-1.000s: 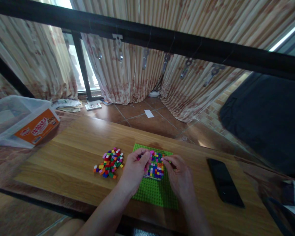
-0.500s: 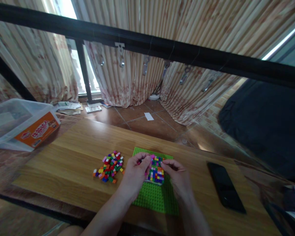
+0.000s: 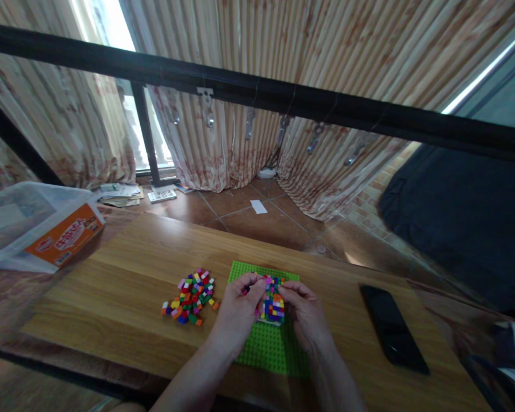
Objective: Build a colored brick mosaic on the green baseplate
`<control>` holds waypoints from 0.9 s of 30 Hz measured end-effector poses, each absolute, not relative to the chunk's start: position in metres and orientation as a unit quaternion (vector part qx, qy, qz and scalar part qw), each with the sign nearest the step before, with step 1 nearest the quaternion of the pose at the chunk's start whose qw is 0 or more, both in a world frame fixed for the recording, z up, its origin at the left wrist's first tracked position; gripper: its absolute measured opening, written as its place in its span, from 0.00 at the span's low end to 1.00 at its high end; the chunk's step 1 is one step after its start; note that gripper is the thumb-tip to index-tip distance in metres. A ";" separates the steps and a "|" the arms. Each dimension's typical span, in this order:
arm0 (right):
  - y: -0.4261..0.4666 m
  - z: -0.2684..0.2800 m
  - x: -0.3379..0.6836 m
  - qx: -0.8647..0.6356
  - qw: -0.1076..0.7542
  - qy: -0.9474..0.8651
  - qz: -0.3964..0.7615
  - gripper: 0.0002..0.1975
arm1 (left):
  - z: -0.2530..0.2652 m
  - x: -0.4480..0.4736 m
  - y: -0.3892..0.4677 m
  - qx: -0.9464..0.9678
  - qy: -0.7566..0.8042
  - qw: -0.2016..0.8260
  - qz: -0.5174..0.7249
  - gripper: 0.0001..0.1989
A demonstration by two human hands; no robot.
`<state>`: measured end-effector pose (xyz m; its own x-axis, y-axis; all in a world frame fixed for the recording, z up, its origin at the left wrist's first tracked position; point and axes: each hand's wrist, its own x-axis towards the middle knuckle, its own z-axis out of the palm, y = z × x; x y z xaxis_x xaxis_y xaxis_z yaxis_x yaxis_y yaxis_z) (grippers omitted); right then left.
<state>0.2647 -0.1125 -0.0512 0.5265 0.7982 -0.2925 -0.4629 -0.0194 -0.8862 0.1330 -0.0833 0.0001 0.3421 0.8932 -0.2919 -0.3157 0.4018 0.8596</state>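
A translucent plastic bin (image 3: 8,252) with an orange label is cut off by the left edge. Beside it, a wooden table (image 3: 124,274) with smooth, visible grain runs out of frame at the lower right. On its left half lies a loose heap of small, glossy cuboid bricks (image 3: 191,297), many overlapping and partly hidden by their neighbours.

Next comes the person's left hand (image 3: 236,309), thumb and fingers curled nearly closed on the left side of a multicoloured brick block (image 3: 275,308) and covering that part of it. The block sits over the middle of a square, studded green baseplate (image 3: 268,352); whether it touches the studs cannot be told. The right hand (image 3: 304,313) has thumb and forefinger drawn together at the block's upper right edge; the fingertips hide whether a brick is pinched there.

Well apart to the right lies a flat, black, glossy phone (image 3: 393,329), rounded at the corners. Beyond, a dark, soft-looking cover (image 3: 463,212) is cropped by the right edge, what lies beneath it hidden.
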 end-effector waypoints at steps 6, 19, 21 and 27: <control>-0.116 -0.047 0.264 -0.589 0.672 -0.211 0.397 0.15 | 0.001 0.133 -0.085 0.370 0.403 0.736 0.398 0.17; -0.136 -0.013 0.259 -0.582 0.613 -0.352 0.402 0.14 | -0.003 0.134 -0.089 0.484 0.373 0.707 0.355 0.13; -0.137 -0.013 0.259 -0.581 0.613 -0.355 0.400 0.14 | -0.003 0.134 -0.090 0.494 0.369 0.706 0.348 0.14; -0.142 -0.012 0.260 -0.580 0.598 -0.383 0.399 0.12 | -0.001 0.134 -0.091 0.498 0.361 0.706 0.351 0.14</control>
<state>0.2599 -0.1417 -0.0124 0.3870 0.9221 -0.0046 -0.0327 0.0087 -0.9994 0.1336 -0.0911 -0.0011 0.4933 0.8550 -0.1600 -0.1364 0.2577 0.9565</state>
